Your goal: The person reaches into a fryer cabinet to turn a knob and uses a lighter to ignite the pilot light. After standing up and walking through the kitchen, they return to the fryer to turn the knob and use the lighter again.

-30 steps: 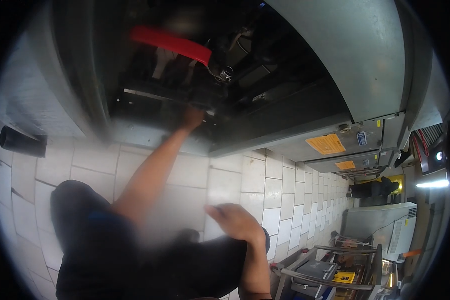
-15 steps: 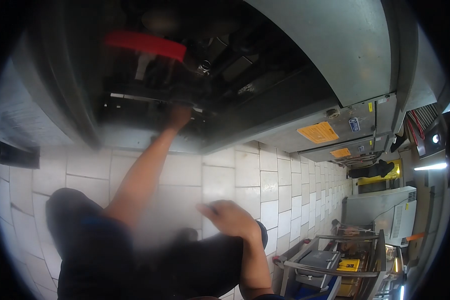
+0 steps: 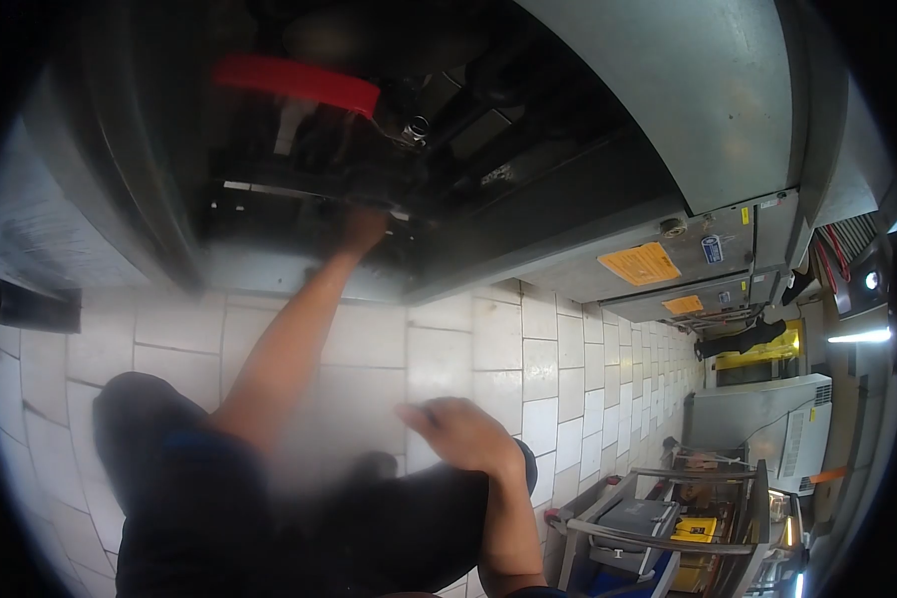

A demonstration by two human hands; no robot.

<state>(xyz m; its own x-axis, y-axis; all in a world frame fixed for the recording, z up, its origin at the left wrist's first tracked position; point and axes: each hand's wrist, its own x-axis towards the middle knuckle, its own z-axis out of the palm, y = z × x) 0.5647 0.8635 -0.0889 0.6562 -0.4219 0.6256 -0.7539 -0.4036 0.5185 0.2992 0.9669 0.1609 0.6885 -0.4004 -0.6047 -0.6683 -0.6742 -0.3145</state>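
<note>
My left hand (image 3: pixel 367 227) reaches into the dark open underside of a grey metal appliance (image 3: pixel 708 90). Its fingers are lost in shadow near a perforated metal strip (image 3: pixel 259 189), so what they touch is hidden. Above that hand runs a red handle (image 3: pixel 299 84), with a shiny round metal fitting (image 3: pixel 416 129) to its right among dark pipes. My right hand (image 3: pixel 458 434) is closed over my bent knee. Something small and dark shows between its thumb and fingers, too little to name.
White floor tiles (image 3: pixel 369 334) run beneath me. On the right stands a metal trolley (image 3: pixel 658 543) with a grey toolbox (image 3: pixel 633 523). Orange labels (image 3: pixel 640 263) are stuck on the appliance panels. A black tubular leg (image 3: pixel 35 307) is at left. A white unit (image 3: pixel 757 424) stands farther off.
The view has shifted very slightly. Both hands keep nearly the same places, the left inside the appliance and the right at the knee.
</note>
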